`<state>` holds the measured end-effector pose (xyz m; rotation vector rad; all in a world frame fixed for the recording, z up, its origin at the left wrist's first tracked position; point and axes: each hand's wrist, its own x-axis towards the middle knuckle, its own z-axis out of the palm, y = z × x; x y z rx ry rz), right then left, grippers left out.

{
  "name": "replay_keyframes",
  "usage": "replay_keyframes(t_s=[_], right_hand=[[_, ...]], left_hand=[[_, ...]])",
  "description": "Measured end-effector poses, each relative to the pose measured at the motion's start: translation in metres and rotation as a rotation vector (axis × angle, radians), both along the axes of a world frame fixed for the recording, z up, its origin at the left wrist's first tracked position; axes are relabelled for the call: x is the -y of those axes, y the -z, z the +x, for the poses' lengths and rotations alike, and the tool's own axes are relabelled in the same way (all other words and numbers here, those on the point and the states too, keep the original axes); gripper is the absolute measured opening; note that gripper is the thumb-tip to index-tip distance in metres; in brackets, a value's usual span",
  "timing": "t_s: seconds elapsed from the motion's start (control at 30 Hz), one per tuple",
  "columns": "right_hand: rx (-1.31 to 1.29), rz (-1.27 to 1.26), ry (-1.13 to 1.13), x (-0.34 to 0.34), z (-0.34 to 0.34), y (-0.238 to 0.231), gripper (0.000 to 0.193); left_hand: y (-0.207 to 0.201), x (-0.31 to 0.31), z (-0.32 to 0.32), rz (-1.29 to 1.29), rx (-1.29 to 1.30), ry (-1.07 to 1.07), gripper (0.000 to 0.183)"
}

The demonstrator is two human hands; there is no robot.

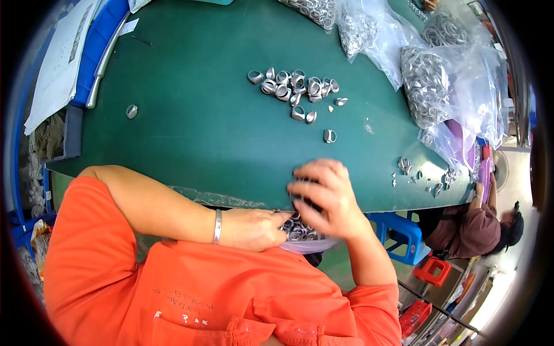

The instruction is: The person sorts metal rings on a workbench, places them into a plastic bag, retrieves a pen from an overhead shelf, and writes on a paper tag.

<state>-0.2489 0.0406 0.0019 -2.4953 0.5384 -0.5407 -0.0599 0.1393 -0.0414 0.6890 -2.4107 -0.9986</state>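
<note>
A plastic bag (pixel 303 247) with many silver rings (pixel 300 228) inside hangs at the table's near edge, in front of my body. My left hand (pixel 257 229), a metal bracelet on its wrist, is closed on the bag's left side by its mouth. Just above the bag, over the table edge, my right hand (pixel 328 199) is curled and smeared by motion. Whether rings lie under its fingers is hidden. Farther up the green table sits a loose pile of silver signet-shaped rings (pixel 297 85), with one stray ring (pixel 329 136) nearer my right hand.
Clear bags full of rings (pixel 426 86) stand at the far right of the green table (pixel 190 115). A single ring (pixel 131 111) lies at left, near a blue tray (pixel 104 49). Beyond a blue stool (pixel 404 235), another person (pixel 470 230) works at the right.
</note>
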Motion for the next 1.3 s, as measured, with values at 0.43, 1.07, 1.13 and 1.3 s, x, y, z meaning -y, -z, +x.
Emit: replay_keyframes(t_s=[0.43,1.07,1.13,1.3], right_hand=[[0.061,-0.166,0.323,0.046,0.026,0.001,0.024],[0.004,-0.297,0.259,0.109,0.059,0.006,0.033],[-0.002,-0.246,0.160,0.097,0.072,0.009,0.036],[-0.101,-0.300,0.097,0.039,0.054,0.003,0.043]], left_hand=[[-0.001,0.002,-0.002,0.085,0.020,0.063,0.018],[0.006,0.005,-0.003,0.098,-0.075,0.081,0.020],[0.003,0.004,-0.002,0.175,-0.046,0.109,0.021],[0.007,0.001,-0.004,0.120,-0.037,0.083,0.021]])
